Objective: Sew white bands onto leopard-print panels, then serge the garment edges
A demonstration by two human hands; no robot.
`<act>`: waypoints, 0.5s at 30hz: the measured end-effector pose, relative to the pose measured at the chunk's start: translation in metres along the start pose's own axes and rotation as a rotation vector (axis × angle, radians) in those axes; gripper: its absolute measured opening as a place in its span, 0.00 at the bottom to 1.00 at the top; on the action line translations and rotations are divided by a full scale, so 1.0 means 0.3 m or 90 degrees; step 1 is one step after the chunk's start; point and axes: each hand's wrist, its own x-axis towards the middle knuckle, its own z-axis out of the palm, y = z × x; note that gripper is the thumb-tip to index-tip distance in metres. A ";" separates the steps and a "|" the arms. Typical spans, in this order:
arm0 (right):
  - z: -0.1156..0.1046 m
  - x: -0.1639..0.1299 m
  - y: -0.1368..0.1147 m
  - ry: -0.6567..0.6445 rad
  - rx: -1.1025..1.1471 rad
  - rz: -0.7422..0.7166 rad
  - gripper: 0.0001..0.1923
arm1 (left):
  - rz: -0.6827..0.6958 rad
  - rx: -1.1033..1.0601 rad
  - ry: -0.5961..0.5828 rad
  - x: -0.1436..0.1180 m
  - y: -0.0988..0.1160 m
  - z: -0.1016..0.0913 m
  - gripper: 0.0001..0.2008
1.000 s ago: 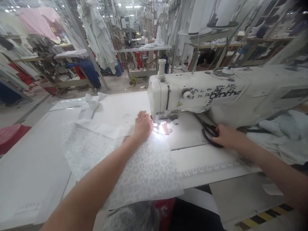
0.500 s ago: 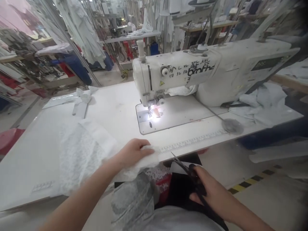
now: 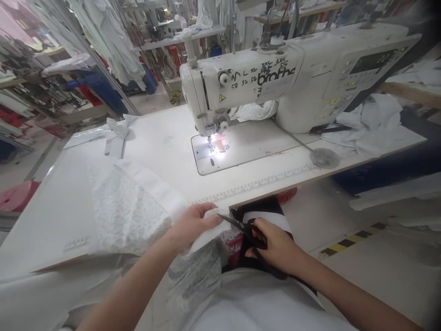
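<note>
My left hand [image 3: 193,226] pinches the edge of a white lace fabric piece [image 3: 129,211] at the front edge of the table. The fabric spreads left over the tabletop and hangs down over the edge. My right hand [image 3: 277,246] is closed round the handles of black scissors [image 3: 246,228]. Their tip points left and reaches the fabric edge beside my left thumb; whether the blades touch the cloth I cannot tell. Behind my hands stands a white sewing machine [image 3: 241,87], its needle area lit. A ruler tape [image 3: 255,184] runs along the table's front edge.
White fabric strips [image 3: 119,135] lie at the table's back left. At the right are a crumpled white cloth pile [image 3: 368,124] and a round grey pad on a rod [image 3: 325,157]. A red stool [image 3: 17,195] stands left; a yellow-black floor stripe [image 3: 353,240] lies right.
My right hand has brought the scissors left and up, to the fabric edge by my left hand. My left hand still grips the fabric. The camera view has shifted slightly.
</note>
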 end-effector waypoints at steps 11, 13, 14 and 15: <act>0.001 -0.029 -0.004 -0.018 -0.009 0.026 0.15 | 0.015 0.088 0.026 -0.008 -0.009 0.022 0.18; 0.005 -0.032 -0.005 -0.015 -0.006 0.016 0.16 | -0.002 0.086 0.027 -0.009 -0.011 0.030 0.18; 0.008 -0.034 -0.002 -0.011 -0.009 0.014 0.16 | -0.011 0.086 0.028 -0.009 -0.012 0.034 0.18; 0.013 -0.036 0.004 -0.006 -0.016 0.015 0.15 | -0.016 0.085 0.032 -0.009 -0.013 0.038 0.18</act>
